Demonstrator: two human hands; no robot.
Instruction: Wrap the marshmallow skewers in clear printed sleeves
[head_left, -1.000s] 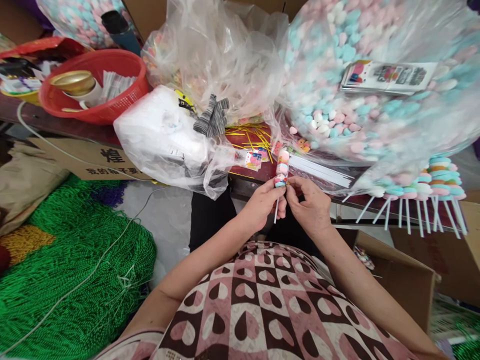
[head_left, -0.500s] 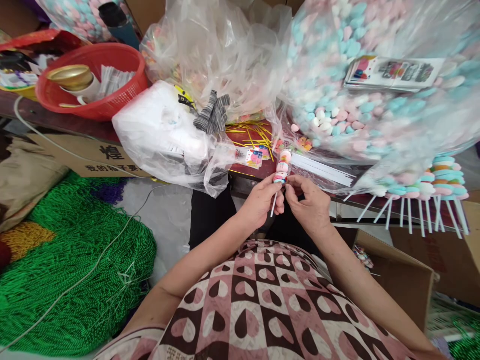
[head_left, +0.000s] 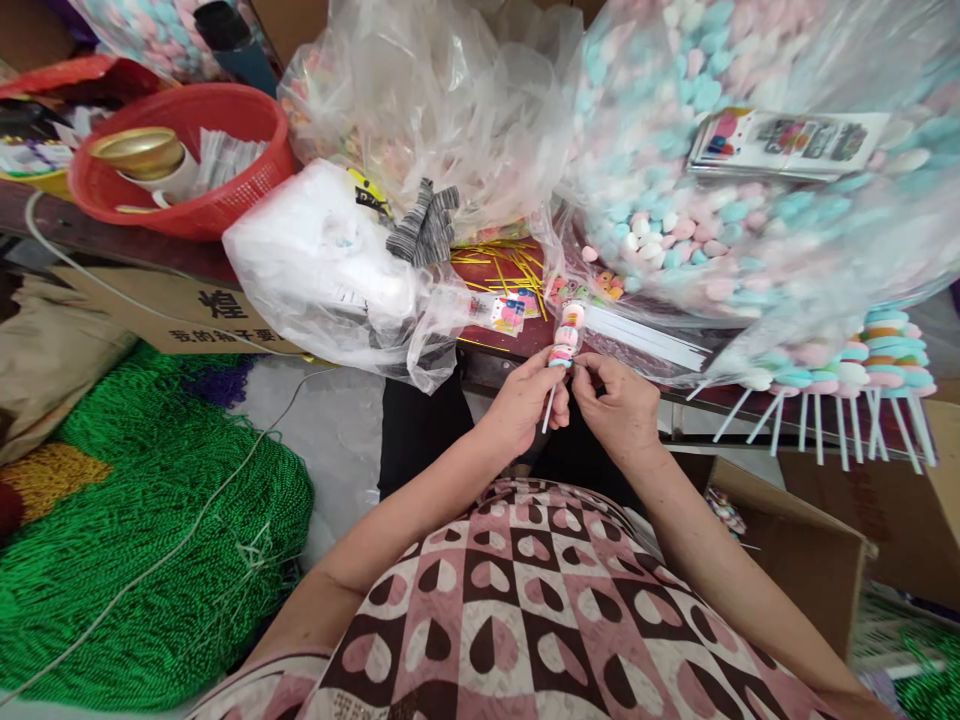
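Note:
My left hand [head_left: 523,402] is closed around the lower end of a marshmallow skewer [head_left: 568,332], whose pink, white and blue pieces point away from me. Its white stick shows below my fingers. Close to the right side of the skewer's base, my right hand [head_left: 621,408] is pinched, thumb against forefinger; whatever lies in the pinch is too small to make out. Gold twist ties [head_left: 504,268] are scattered on the dark red table beyond, near small printed cards [head_left: 504,312]. White paper sticks [head_left: 649,340] lie to the right of the skewer.
A large clear bag of pastel marshmallows [head_left: 682,235] fills the back right. Finished skewers [head_left: 892,365] overhang the table's right edge. At left are a white plastic bag [head_left: 322,270] and a red basket [head_left: 184,205]. Green bead strings [head_left: 187,540] cover the floor; an open carton [head_left: 787,550] stands lower right.
My right hand's fingers have drawn slightly tighter together beside the skewer's base. The left hand and the skewer stay almost where they were.

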